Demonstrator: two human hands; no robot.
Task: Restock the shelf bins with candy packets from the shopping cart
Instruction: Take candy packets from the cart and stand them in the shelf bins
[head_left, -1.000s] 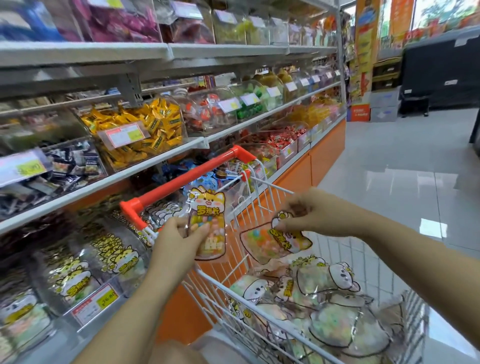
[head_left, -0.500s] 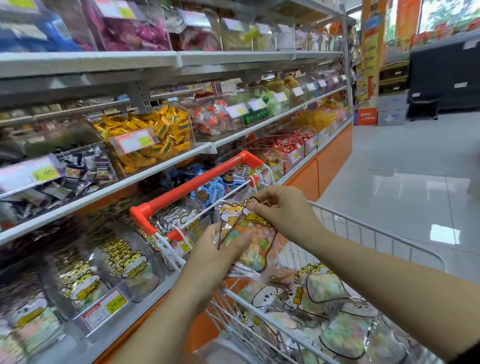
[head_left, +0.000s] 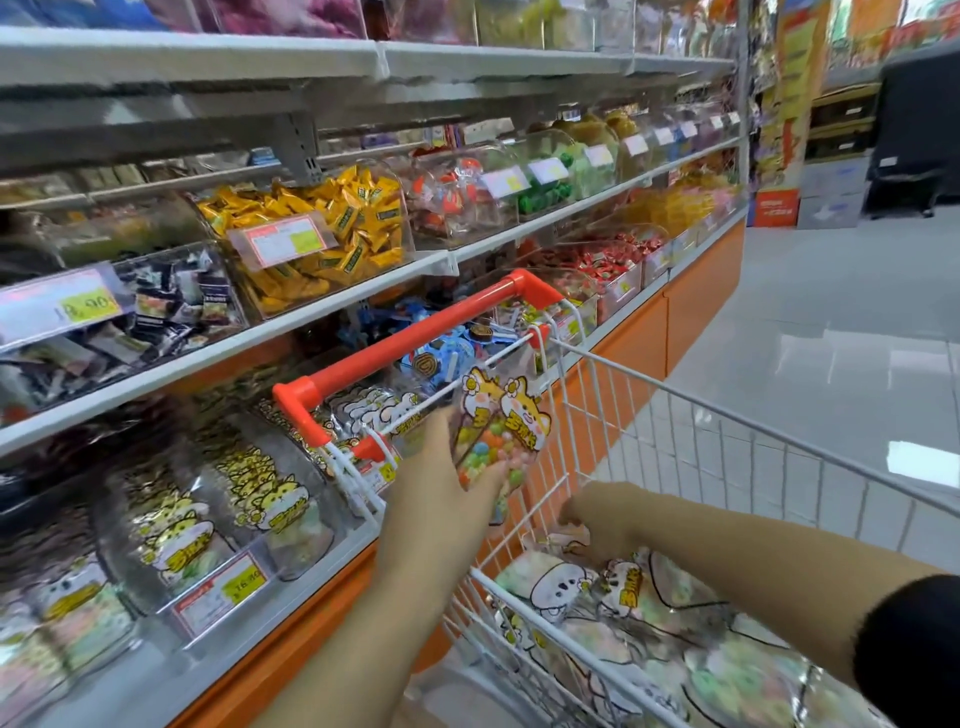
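While left hand (head_left: 441, 488) fingers grip candy packets (head_left: 498, 441), right hand (head_left: 597, 525) fingers buried in cart (head_left: 415, 338), grasp unclear

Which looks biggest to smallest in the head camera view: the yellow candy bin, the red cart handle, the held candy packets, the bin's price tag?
1. yellow candy bin
2. red cart handle and held candy packets: unsure. The handle is longer but thin, and the packets are nearer the camera.
3. price tag
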